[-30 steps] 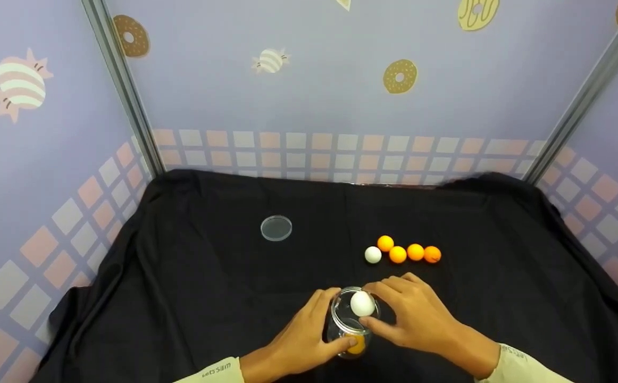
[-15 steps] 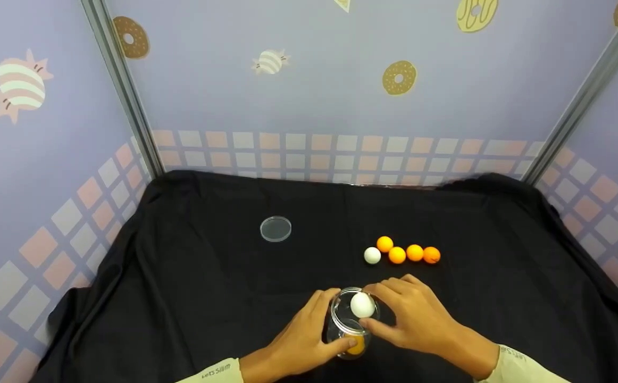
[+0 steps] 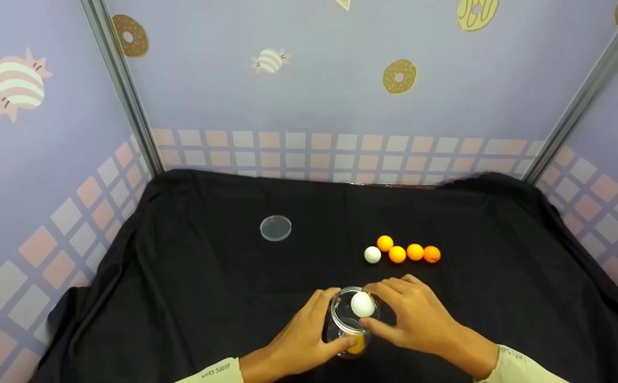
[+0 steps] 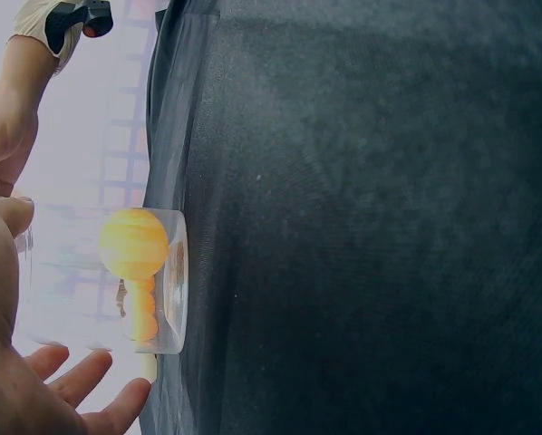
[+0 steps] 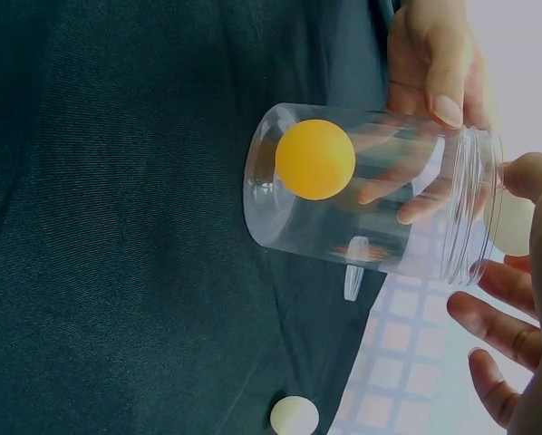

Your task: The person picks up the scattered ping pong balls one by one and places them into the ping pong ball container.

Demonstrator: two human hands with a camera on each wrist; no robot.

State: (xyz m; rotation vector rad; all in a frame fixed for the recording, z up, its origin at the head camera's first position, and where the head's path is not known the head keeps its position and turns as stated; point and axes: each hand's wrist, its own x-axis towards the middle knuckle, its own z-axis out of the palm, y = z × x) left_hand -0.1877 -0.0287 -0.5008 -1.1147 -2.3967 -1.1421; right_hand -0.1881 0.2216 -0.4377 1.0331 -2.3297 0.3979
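A clear, open-mouthed jar (image 3: 347, 321) stands on the black cloth, and my left hand (image 3: 299, 343) grips it round the side. One orange ping-pong ball (image 5: 314, 159) lies at its bottom. Over the mouth, my right hand (image 3: 420, 315) pinches a white ping-pong ball (image 3: 362, 304) between thumb and fingers, at the rim. In the right wrist view that ball is partly covered by the right hand. The left wrist view shows the jar's lower part with the orange ball inside.
Beyond the right hand lie another white ball (image 3: 372, 255) and several orange balls (image 3: 397, 254), grouped closely. A clear round lid (image 3: 275, 228) lies farther left on the black cloth (image 3: 208, 266). Patterned panels (image 3: 309, 96) enclose the back and sides.
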